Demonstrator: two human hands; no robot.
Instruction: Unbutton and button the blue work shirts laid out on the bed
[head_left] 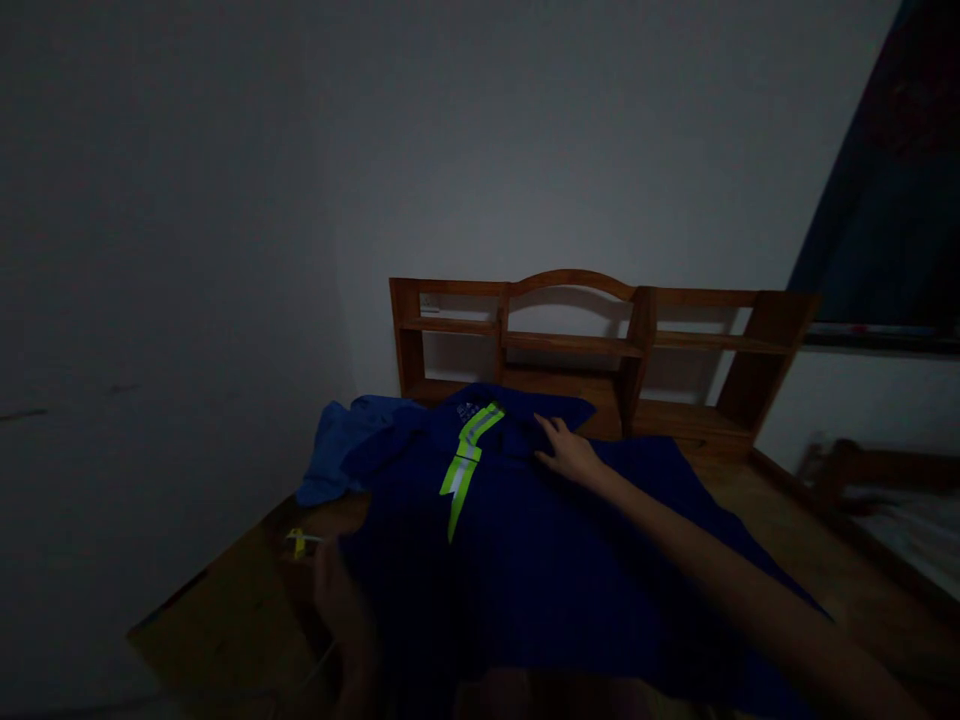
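Note:
A dark blue work jacket (540, 560) with a yellow-green and silver reflective strip (466, 452) and small pale print is spread out before me, on a wooden surface. My right hand (568, 453) rests on its upper part, fingers apart and stretched out. At the garment's near left edge is my left hand (337, 595), dim and slightly blurred; its fingers look closed on the cloth. Lighter blue cloth (334, 450) lies crumpled just beyond the jacket's left side. Dim light hides much of the jacket's lower part.
A wooden shelf unit (574, 343) with an arched top stands against the grey wall (570, 140). A small yellow and white item (298, 543) lies near my left hand. A wall socket (429, 302) shows behind the shelf; a dark window or curtain (892, 220) is at right.

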